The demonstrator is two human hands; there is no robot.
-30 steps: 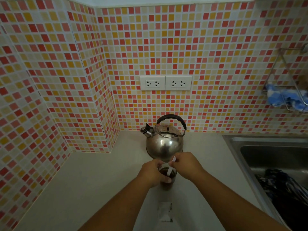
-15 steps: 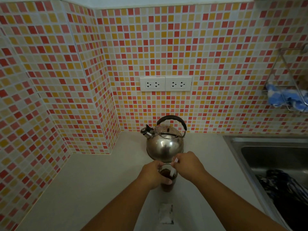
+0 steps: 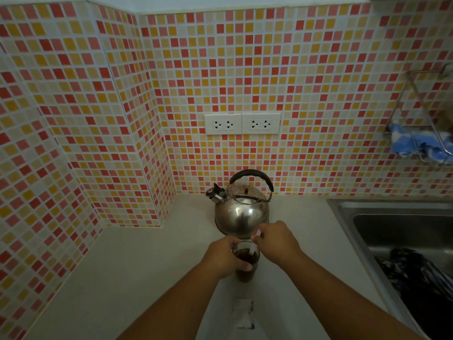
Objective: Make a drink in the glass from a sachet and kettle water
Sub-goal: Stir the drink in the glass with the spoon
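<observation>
One glass, upright on the counter, filled with dark liquid, standing just in front of the kettle.
One kettle, steel, black handle, spout to the left, near the back wall.
One sachet, pale, lying flat on the counter in front of the glass, apart from it.
Two hands. Left hand wrapped around the glass's left side, thumb across its front. Right hand closed above the rim at the right, fingers pinched on a small pale item at the rim; what the item is cannot be told.
Two sockets, white, side by side on the tiled wall above the kettle.
One sink, steel, at the right, with dark patterned cloth inside.
One wire rack on the right wall, holding one blue rag.
</observation>
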